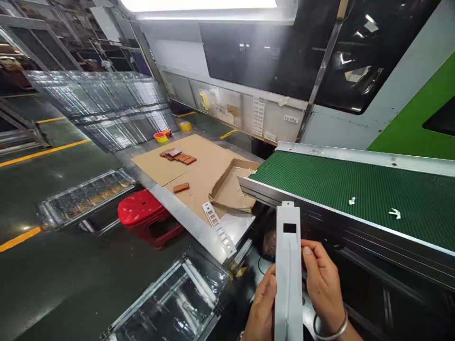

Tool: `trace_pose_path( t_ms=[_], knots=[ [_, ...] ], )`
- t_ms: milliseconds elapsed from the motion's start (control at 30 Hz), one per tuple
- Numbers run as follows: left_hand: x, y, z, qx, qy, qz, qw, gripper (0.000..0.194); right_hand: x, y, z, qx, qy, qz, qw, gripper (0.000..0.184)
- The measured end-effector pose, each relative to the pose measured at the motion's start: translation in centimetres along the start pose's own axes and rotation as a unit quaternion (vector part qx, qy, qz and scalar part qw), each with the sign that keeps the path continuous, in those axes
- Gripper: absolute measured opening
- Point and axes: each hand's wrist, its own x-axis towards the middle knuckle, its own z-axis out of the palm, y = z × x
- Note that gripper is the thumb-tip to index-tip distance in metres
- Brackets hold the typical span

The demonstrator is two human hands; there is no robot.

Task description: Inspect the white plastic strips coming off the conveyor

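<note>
- Below the green belt (pixel 355 189), a long white plastic strip (pixel 288 265) is pinched upright between the left hand (pixel 261 308) and right hand (pixel 322 284), both closed on its edges.
- With only the lower half gripped, the strip could be tipped or dropped against the belt's metal rail (pixel 270 193).

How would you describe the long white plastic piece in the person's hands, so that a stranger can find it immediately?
Start at the green conveyor belt on the right and look below its near metal edge. There the left hand and right hand hold a long white plastic strip upright between them. Unlike the slotted white strip lying on the table, it has one dark rectangular window near its top.
</note>
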Motion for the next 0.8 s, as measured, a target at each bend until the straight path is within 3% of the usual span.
trace_pose_path(
  t_ms=[200, 367, 633, 800],
  knots=[
    [0.1, -0.2, -0.2, 0.000, -0.012, 0.008, 1.000, 0.032, 0.2, 0.0, 0.0, 0.035, -0.029, -0.012, 0.999, 0.044],
    [0.2, -0.5, -0.9, 0.013, -0.005, -0.003, 1.000, 0.037, 0.0, 0.1, -0.1, -0.019, -0.006, -0.030, 0.999, 0.051],
    [0.2, -0.4, -1.2, 0.049, -0.024, -0.016, 0.998, 0.049, 0.0, 0.4, 0.1, 0.016, -0.026, 0.011, 0.999, 0.059],
    [0.5, -0.2, -1.6, 0.045, 0.002, 0.002, 0.999, 0.044, -0.4, 1.4, -0.2, 0.024, -0.054, 0.011, 0.998, 0.056]
  ],
)
